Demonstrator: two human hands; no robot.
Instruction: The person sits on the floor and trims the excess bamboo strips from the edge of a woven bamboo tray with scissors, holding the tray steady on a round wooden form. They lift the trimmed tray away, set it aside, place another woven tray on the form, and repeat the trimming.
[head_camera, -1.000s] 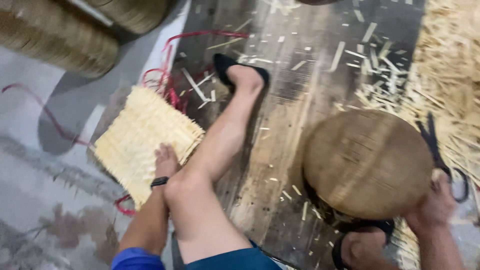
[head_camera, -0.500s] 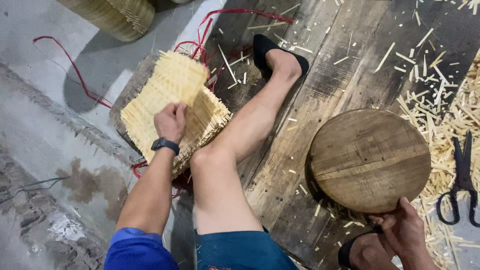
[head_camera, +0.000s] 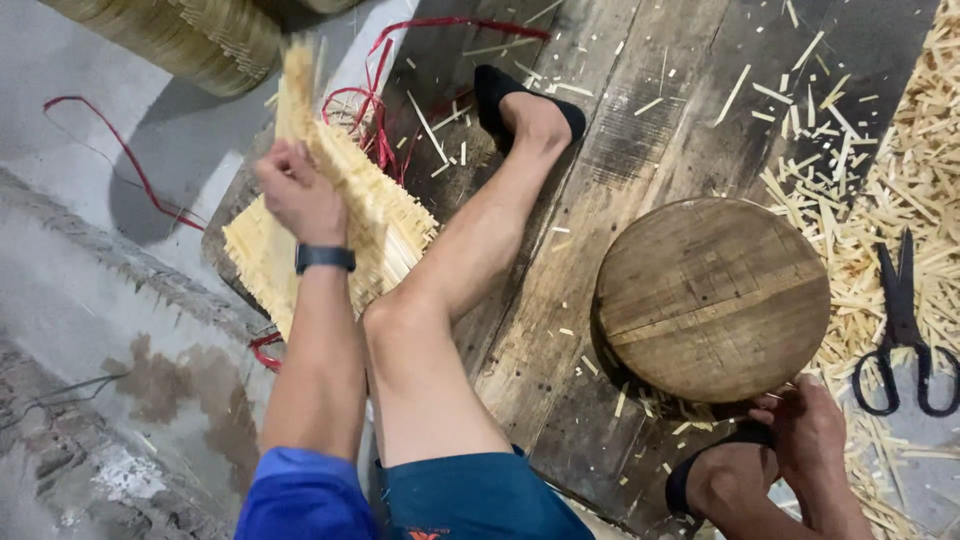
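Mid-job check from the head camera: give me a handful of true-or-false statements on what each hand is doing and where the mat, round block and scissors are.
1. The left hand grips a woven straw mat and has it tilted up on edge. True.
2. The right hand holds the scissors. False: the black scissors lie apart among the straw clippings; the right hand is at the near edge of the round wooden block.
3. The round wooden block rests on dark floor planks. True.
4. A blue cord lies beside the mat. False: the cord is red.
5. The left wrist wears a dark band. True.
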